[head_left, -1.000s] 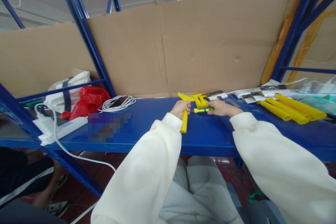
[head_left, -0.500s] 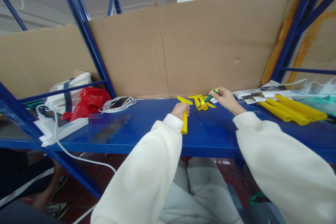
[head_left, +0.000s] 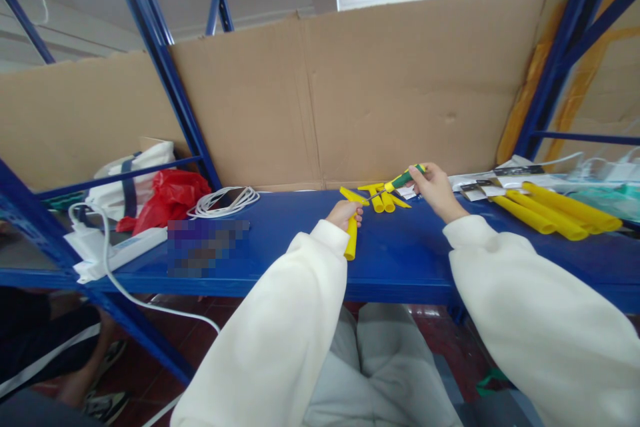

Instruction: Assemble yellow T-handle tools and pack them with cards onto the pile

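Observation:
My left hand (head_left: 344, 215) is closed around the tube-shaped handle of a yellow T-shaped plastic piece (head_left: 351, 245), its crosspiece showing above my fingers. In my right hand (head_left: 433, 188) is a screwdriver (head_left: 400, 180) with a green and yellow handle, gripped near the handle's end. Its thin shaft points left, and the tip is at the crosspiece beside my left fingers; whether it sits in a screw is too small to tell. Just behind the shaft lie a few more yellow T-shaped pieces (head_left: 388, 203) on the blue shelf (head_left: 295, 240).
Several yellow tubes (head_left: 560, 213) lie at the right beside plastic packets (head_left: 520, 173). At the left are a white cable (head_left: 220, 203), a red bag (head_left: 173, 197) and a power strip (head_left: 135, 247). A cardboard sheet (head_left: 400, 93) stands along the back. Another person's leg shows at lower left.
The screwdriver has swung from pointing down-left to lying flatter, its tip now at the yellow piece's crosspiece. My right hand has shifted slightly right; the left keeps its hold.

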A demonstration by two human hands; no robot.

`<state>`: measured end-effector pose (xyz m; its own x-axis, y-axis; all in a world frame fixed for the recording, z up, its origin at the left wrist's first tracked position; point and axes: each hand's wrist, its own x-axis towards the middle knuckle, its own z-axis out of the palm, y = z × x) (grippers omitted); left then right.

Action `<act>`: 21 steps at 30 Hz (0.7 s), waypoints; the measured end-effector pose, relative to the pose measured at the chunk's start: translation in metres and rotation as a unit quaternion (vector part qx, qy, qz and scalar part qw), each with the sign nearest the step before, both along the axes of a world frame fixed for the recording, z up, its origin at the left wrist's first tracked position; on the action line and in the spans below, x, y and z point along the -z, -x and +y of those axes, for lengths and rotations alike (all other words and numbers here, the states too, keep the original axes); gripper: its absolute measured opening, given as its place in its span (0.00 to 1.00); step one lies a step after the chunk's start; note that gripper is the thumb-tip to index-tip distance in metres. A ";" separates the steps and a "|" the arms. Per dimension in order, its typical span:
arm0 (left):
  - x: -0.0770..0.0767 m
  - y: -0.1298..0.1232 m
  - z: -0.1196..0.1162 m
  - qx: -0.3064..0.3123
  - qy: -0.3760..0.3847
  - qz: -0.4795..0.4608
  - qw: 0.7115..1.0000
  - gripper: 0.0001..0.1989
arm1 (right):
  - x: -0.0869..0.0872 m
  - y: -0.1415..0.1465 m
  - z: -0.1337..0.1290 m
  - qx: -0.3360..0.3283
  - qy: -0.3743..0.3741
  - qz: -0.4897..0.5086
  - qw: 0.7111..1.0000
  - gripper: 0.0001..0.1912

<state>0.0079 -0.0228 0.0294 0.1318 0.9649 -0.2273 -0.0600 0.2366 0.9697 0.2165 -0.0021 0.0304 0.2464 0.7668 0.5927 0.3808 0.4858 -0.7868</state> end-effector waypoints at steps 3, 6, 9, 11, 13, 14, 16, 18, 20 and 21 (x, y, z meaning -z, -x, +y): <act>0.000 -0.001 -0.001 0.000 0.007 0.003 1.000 0.09 | 0.001 0.001 0.001 -0.025 -0.022 0.021 0.999 0.25; -0.001 -0.001 -0.001 0.007 0.010 0.006 1.000 0.09 | 0.003 -0.001 0.004 -0.041 -0.045 0.031 0.998 0.26; -0.002 0.000 -0.002 0.019 0.002 0.015 1.000 0.10 | 0.005 -0.002 0.007 -0.045 -0.054 0.033 0.997 0.25; -0.002 -0.001 -0.003 0.024 0.000 0.019 1.000 0.11 | 0.004 -0.002 0.007 -0.042 -0.052 0.037 0.997 0.25; -0.003 -0.001 -0.004 0.024 0.001 0.017 1.000 0.11 | 0.004 -0.001 0.006 -0.039 -0.047 0.041 0.997 0.24; -0.003 -0.001 -0.004 0.023 0.002 0.015 1.000 0.11 | 0.003 -0.001 0.006 -0.038 -0.044 0.043 0.997 0.24; -0.004 -0.001 -0.005 0.018 0.002 0.009 1.000 0.10 | 0.003 0.000 0.005 -0.037 -0.041 0.045 0.997 0.23; -0.004 -0.001 -0.004 0.017 0.004 0.003 1.000 0.10 | 0.002 0.000 0.005 -0.037 -0.039 0.044 0.998 0.22; -0.003 0.000 -0.003 0.018 0.007 -0.005 1.000 0.10 | 0.002 0.000 0.005 -0.038 -0.041 0.043 0.998 0.21; -0.002 0.000 -0.003 0.019 0.008 -0.009 1.000 0.10 | 0.002 0.000 0.005 -0.039 -0.044 0.043 0.997 0.21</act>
<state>0.0082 -0.0255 0.0318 0.1716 0.9554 -0.2402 -0.0687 0.2549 0.9645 0.2165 0.0027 0.0280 0.2413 0.7316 0.6376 0.2728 0.5794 -0.7680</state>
